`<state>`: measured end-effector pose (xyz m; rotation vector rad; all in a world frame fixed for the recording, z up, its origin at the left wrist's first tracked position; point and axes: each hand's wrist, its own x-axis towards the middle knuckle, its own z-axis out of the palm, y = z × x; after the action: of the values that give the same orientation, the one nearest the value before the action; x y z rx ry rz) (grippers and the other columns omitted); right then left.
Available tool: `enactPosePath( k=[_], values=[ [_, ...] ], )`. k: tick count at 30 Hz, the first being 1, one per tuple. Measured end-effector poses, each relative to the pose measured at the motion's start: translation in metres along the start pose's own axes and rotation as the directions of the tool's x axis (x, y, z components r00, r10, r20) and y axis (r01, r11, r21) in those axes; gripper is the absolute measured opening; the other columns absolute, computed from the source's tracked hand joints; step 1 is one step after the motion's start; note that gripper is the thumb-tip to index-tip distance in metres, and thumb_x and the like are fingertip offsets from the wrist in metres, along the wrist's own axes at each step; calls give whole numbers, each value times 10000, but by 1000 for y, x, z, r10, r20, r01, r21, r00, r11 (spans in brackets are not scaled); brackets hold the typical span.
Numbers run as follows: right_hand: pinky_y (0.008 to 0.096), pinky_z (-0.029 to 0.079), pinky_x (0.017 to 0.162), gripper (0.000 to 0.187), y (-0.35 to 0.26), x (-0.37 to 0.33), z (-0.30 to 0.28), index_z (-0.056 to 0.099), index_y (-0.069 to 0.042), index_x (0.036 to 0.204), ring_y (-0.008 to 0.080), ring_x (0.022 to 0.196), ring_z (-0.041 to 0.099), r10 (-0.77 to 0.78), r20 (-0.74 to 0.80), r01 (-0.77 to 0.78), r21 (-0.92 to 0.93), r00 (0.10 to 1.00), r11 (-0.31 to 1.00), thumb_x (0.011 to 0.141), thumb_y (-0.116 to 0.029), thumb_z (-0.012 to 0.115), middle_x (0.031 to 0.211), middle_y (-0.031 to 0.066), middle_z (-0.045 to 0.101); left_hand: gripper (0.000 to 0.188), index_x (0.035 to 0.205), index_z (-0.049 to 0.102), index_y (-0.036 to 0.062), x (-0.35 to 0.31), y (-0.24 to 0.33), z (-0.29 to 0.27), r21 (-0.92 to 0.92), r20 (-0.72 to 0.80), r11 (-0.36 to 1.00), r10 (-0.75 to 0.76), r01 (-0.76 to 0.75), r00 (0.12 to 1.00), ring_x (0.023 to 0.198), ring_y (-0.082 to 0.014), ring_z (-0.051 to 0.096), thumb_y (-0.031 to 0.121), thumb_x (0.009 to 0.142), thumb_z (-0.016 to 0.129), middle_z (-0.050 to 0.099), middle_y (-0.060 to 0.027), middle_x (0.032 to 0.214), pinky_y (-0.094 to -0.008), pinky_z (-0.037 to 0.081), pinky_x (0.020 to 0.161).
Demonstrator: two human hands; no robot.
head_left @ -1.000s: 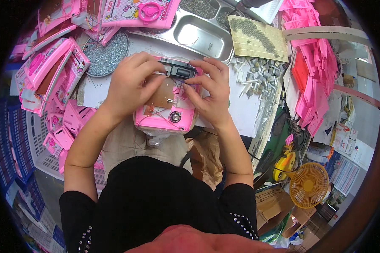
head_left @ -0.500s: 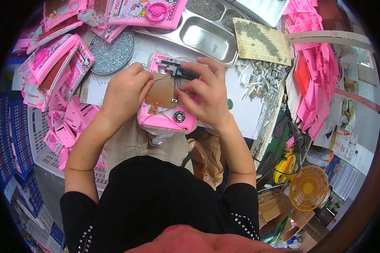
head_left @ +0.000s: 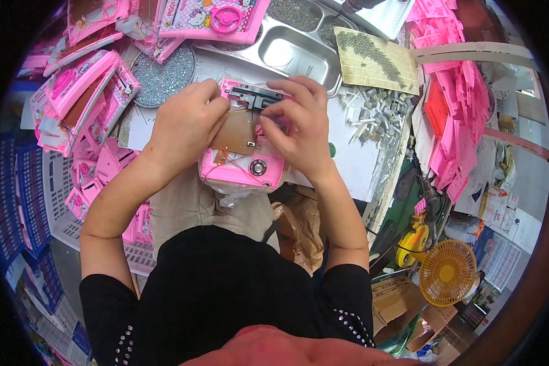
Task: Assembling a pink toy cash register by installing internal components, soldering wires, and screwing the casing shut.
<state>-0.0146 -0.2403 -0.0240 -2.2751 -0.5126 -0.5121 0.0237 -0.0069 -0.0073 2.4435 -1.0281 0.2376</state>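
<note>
A pink plastic toy housing (head_left: 232, 174) lies open-backed in front of me. It carries a brown circuit board (head_left: 235, 137), a round speaker (head_left: 258, 167) and a black mechanism (head_left: 253, 96) across its far part. My left hand (head_left: 192, 119) is closed in a pinch at the board's far left corner, where a thin yellowish wire (head_left: 239, 111) runs from its fingertips. Over the right side of the housing, my right hand (head_left: 299, 125) has its fingers curled but apart, beside the black mechanism. Nothing shows between them. Clear plastic film (head_left: 229, 199) sticks out under the housing.
A round dish of small screws (head_left: 161, 76) and a steel compartment tray (head_left: 299, 55) stand beyond. Pink toy housings (head_left: 82, 97) crowd the left. On the right are small metal parts (head_left: 372, 113), a speckled card (head_left: 375, 58), stacked pink pieces (head_left: 448, 122) and a yellow fan (head_left: 447, 272).
My left hand has shifted slightly right and up, its elbow outward. My right fingers have moved off the mechanism and spread a little. A dark tool tip has come in at the top edge.
</note>
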Motion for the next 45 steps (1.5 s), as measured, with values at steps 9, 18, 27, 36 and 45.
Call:
enactPosePath(
  k=[9,18,27,36,45],
  values=[
    [530,406,1039,176,-18,-5,9,697,-90,807,445,1282,441,-149,67,153,-57,987,987,659,-124,786,1329,120,617,80,917,666,8,0,13,44,-882,122,369,-423,294,898,647,-49,618,35,896,737,698,-41,830,-217,479,552],
    [484,426,1024,180,-8,-18,-29,738,-100,916,372,1211,517,39,-23,-39,-23,999,999,738,-74,753,1229,103,668,103,937,714,-4,24,17,39,-786,250,488,-311,380,917,626,-55,626,82,893,753,690,-31,711,-241,500,574],
    [422,445,993,144,15,-10,-23,735,-83,885,310,1144,556,112,-55,-109,55,992,993,750,-105,778,1124,76,707,101,958,717,-24,44,21,26,-686,336,614,-208,390,919,724,-50,623,60,906,737,696,-2,801,-232,518,661],
    [425,435,1008,153,11,-15,-23,737,-83,869,311,1158,549,145,-73,-138,94,987,986,733,-118,797,1141,76,701,107,954,714,-23,48,20,24,-636,299,704,-152,316,942,709,-81,629,69,900,731,699,-38,801,-257,518,664],
    [432,427,1015,140,8,-19,-23,738,-85,853,313,1174,538,195,-50,-187,126,980,974,734,-114,805,1154,79,697,115,920,670,-12,44,25,25,-553,208,813,-76,181,975,630,-137,609,61,871,743,638,-74,770,-294,489,592]
  ],
)
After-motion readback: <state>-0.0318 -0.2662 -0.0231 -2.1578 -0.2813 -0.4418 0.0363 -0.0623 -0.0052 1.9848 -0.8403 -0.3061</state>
